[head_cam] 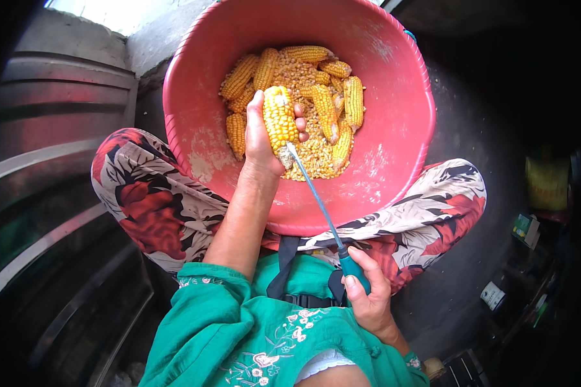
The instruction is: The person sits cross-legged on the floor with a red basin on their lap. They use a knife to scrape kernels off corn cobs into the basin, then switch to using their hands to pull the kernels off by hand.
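Observation:
My left hand is wrapped around a yellow ear of dried corn, holding it over a large red plastic basin. In my right hand is a long-shafted screwdriver, gripped by its teal handle near my waist. The screwdriver's tip meets the lower end of the ear, beside the pale stub of the cob. Several more ears of corn lie in the basin on a layer of loose corn kernels, mostly around the edges of the pile.
My crossed legs in floral trousers flank the basin. A metal door or shutter stands at the left. On the dark floor at the right are a white container, a small green box and a yellow bag.

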A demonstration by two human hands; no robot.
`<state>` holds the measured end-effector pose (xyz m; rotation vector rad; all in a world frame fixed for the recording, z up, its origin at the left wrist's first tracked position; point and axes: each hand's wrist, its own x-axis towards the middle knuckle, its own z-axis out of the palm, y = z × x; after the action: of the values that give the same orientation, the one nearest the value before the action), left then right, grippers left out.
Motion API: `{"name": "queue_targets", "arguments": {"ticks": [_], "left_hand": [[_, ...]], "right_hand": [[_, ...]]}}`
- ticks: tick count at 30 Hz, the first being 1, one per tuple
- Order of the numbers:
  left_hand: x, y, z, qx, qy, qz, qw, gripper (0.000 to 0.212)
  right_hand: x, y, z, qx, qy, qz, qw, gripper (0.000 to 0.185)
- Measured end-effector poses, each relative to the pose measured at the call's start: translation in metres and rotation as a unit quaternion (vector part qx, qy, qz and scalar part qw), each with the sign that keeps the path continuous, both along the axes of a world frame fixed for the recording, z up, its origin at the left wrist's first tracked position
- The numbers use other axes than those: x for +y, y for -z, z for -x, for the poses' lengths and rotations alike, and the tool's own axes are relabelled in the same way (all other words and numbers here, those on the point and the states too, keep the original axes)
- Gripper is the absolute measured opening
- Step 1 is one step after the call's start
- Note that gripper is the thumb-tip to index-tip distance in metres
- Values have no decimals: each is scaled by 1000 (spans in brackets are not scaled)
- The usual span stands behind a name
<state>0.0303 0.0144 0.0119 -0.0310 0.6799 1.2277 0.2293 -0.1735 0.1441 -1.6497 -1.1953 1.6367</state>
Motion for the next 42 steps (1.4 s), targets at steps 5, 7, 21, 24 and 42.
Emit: {"name": "queue_targets", "arguments": {"ticks": [5,7,21,24,42], "left_hand": [[-3,-6,-3,84,-5,35,996,46],[-2,-3,-2,80,-11,50,995,46],[-14,2,3,105,-32,106,988,43],[-12,1,3,131,-42,107,985,43],[-13,5,14,196,5,118,974,54]], "right_hand": [[1,3,15,-69,-48,-131,988,39],[1,7,20,-87,-58,-143,984,39],[35,-4,6,352,194,238,884,37],[30,-6,22,44,23,63,997,37],[104,22,40,360,175,245,883,34]]}}
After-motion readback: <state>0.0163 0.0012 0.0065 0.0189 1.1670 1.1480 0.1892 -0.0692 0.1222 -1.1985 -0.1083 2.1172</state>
